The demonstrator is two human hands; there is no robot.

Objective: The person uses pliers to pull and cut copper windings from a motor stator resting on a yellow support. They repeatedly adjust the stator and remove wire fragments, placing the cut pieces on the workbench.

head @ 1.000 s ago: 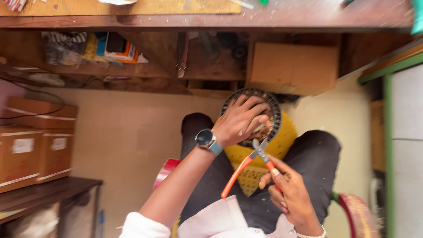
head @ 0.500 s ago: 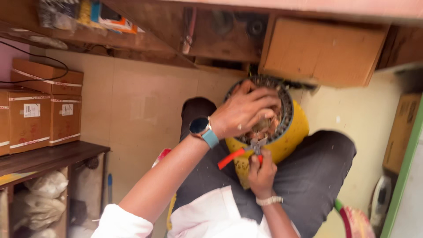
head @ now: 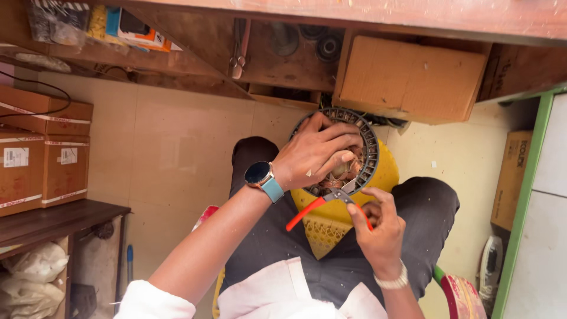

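Repair workshop: workbench point(head: 354, 15), stacked cartons point(head: 44, 153).

You're working in bright, even daylight; the pale floor tiles point(head: 177, 159) and the white panel point(head: 546, 236) at the right reflect it softly, with no hard glare. Under the wooden desk point(head: 354, 15) the recess falls into deep shade, and the items stored there are hard to read. Your left hand point(head: 319, 155) casts a soft shadow into the round metal ring point(head: 371, 155), so the windings inside look murky. The centre is sharp: watch point(head: 260, 175), red-handled pliers point(head: 325, 204) and your right hand point(head: 378, 227) are crisp. Toward the edges, lines bow slightly, and the white sleeve point(head: 153, 298) at the bottom is soft and nearly overexposed.
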